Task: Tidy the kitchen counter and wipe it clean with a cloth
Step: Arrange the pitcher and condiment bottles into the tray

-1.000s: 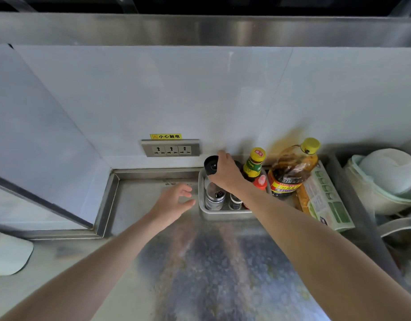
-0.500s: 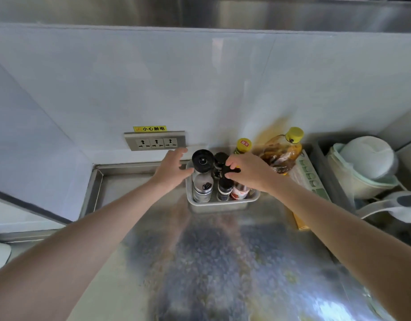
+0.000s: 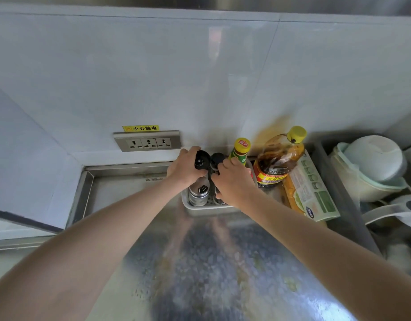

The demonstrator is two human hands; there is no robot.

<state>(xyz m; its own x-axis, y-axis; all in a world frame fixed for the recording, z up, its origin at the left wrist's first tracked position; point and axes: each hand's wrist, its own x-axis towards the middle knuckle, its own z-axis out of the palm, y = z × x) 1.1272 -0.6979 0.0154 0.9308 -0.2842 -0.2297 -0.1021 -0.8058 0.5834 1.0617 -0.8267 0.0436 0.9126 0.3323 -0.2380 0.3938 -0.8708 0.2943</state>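
- Pale glossy wall panels [image 3: 199, 77] are seen behind a steel counter [image 3: 223, 274].
- A triple socket strip [image 3: 147, 142] is mounted low, under a yellow label [image 3: 140, 128].

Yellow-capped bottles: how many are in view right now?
2. A slim green-labelled bottle with a yellow cap stands at the back of the condiment tray; a large amber oil bottle with a yellow cap stands right of it. The hands may hide others.

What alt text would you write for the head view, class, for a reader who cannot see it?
Two bare hands reach into a condiment tray at the counter's back wall: the left hand grips a black-capped grinder, the right hand rests among the bottles. An oil bottle stands to the right.
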